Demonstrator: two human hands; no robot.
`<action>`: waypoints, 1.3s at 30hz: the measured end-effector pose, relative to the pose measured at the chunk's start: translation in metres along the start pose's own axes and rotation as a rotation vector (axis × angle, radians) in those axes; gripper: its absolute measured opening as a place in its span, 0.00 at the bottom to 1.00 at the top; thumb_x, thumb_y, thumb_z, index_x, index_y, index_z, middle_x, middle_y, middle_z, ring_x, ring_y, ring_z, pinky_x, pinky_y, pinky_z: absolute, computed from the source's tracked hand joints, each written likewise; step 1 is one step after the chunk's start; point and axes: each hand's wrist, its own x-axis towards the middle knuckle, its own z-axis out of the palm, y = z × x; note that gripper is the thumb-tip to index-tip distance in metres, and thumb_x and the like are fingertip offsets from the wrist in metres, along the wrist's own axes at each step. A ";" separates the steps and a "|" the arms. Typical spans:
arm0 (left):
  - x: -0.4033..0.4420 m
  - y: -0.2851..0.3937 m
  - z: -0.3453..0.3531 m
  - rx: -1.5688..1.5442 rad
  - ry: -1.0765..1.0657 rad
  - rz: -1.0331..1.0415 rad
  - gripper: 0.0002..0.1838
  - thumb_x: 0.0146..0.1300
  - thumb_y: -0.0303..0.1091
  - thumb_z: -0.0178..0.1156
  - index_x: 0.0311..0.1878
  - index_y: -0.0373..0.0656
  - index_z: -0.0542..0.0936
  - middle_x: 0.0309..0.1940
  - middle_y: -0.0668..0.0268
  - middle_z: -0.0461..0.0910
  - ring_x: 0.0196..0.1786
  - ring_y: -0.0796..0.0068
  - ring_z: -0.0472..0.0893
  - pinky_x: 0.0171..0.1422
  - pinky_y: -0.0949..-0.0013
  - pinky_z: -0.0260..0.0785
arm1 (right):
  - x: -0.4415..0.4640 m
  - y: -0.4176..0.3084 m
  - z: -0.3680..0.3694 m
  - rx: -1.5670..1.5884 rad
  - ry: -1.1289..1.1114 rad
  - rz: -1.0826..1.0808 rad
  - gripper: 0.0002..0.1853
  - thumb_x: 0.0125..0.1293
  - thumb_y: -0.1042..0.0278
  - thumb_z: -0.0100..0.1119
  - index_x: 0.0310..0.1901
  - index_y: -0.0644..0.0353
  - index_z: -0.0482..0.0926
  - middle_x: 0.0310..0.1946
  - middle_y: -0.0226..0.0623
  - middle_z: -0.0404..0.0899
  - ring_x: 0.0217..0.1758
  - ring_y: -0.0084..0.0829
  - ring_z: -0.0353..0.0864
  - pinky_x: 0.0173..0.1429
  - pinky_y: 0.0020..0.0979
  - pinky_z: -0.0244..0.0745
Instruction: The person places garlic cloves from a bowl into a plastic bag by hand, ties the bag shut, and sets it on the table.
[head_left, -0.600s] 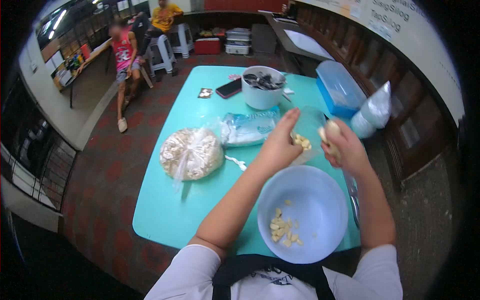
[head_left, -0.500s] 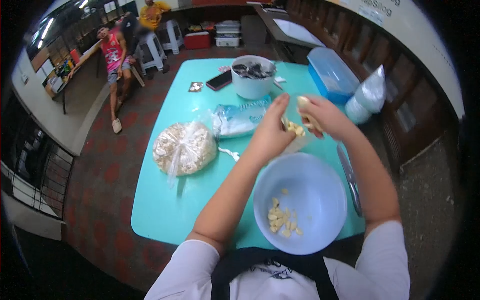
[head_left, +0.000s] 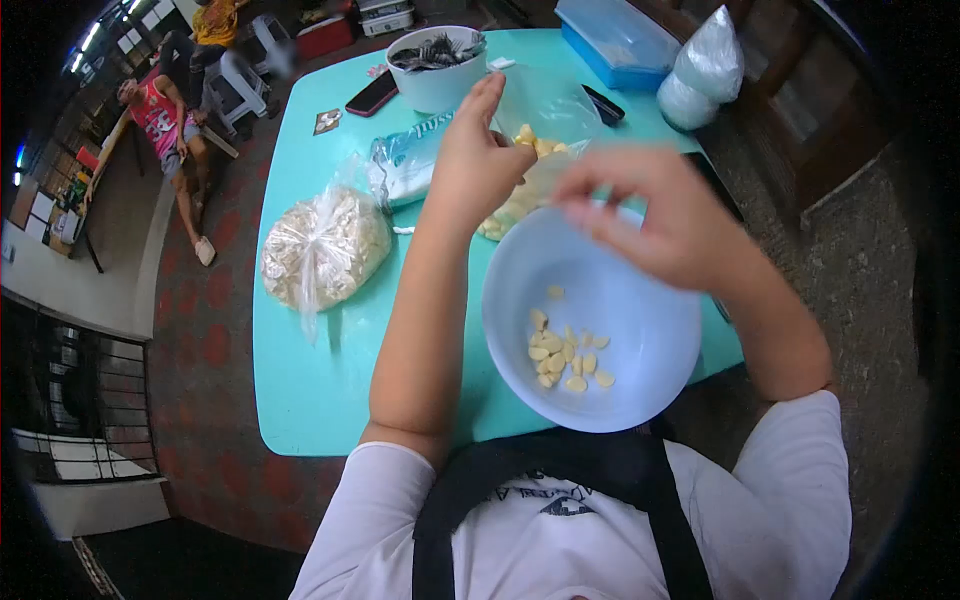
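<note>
My left hand [head_left: 482,160] is closed on the edge of a clear plastic bag [head_left: 550,105] that holds peeled garlic cloves [head_left: 540,145]. My right hand [head_left: 660,215], blurred, is over the upper right rim of a pale blue bowl [head_left: 640,340]. Its thumb and fingers are apart, and nothing shows between them. Several loose garlic cloves [head_left: 556,357] lie at the bottom left of the bowl. The bag reaches down behind the bowl's far rim, with more cloves low inside it.
On the turquoise table [head_left: 320,400] are a knotted bag of pale pieces [head_left: 325,250], a blue-and-white packet [head_left: 405,165], a phone [head_left: 372,93], a white tub [head_left: 437,75], a blue lidded box [head_left: 615,45] and a foil-topped container [head_left: 705,75]. A seated person [head_left: 160,115] is at the left.
My right hand has moved from beside the bag down over the bowl; the cloves it held are no longer visible in it. My left hand stays at the bag. The view has tilted downward.
</note>
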 end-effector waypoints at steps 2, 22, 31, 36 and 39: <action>-0.002 -0.002 0.003 -0.023 0.000 0.017 0.45 0.46 0.14 0.60 0.73 0.36 0.60 0.72 0.56 0.62 0.29 0.80 0.78 0.30 0.74 0.73 | -0.020 0.007 0.018 0.036 -0.276 0.143 0.16 0.64 0.61 0.60 0.48 0.61 0.80 0.43 0.47 0.81 0.45 0.40 0.82 0.48 0.39 0.76; -0.002 -0.006 0.004 0.203 0.009 0.148 0.44 0.48 0.19 0.57 0.73 0.36 0.59 0.75 0.54 0.55 0.63 0.61 0.73 0.57 0.70 0.70 | -0.106 0.029 0.116 0.259 -0.664 0.164 0.24 0.72 0.55 0.50 0.62 0.63 0.71 0.51 0.55 0.74 0.55 0.51 0.74 0.61 0.43 0.68; -0.001 -0.012 0.001 0.217 0.035 0.229 0.43 0.48 0.19 0.57 0.73 0.37 0.59 0.75 0.56 0.56 0.43 0.67 0.77 0.48 0.70 0.72 | -0.103 0.012 0.107 0.211 -0.690 0.361 0.17 0.71 0.51 0.53 0.48 0.57 0.78 0.35 0.46 0.81 0.40 0.46 0.82 0.48 0.38 0.75; -0.003 -0.005 0.000 0.172 0.000 0.151 0.43 0.48 0.19 0.57 0.73 0.36 0.59 0.75 0.56 0.56 0.43 0.68 0.77 0.47 0.70 0.72 | -0.106 0.012 0.107 0.205 -0.676 0.354 0.16 0.70 0.52 0.56 0.45 0.57 0.80 0.31 0.44 0.82 0.34 0.42 0.82 0.43 0.36 0.76; -0.003 -0.002 0.001 0.166 -0.005 0.149 0.43 0.48 0.19 0.57 0.73 0.36 0.59 0.75 0.56 0.56 0.44 0.67 0.77 0.47 0.70 0.72 | -0.100 0.006 0.101 0.196 -0.744 0.489 0.13 0.70 0.56 0.57 0.46 0.56 0.81 0.30 0.40 0.83 0.33 0.34 0.81 0.42 0.33 0.76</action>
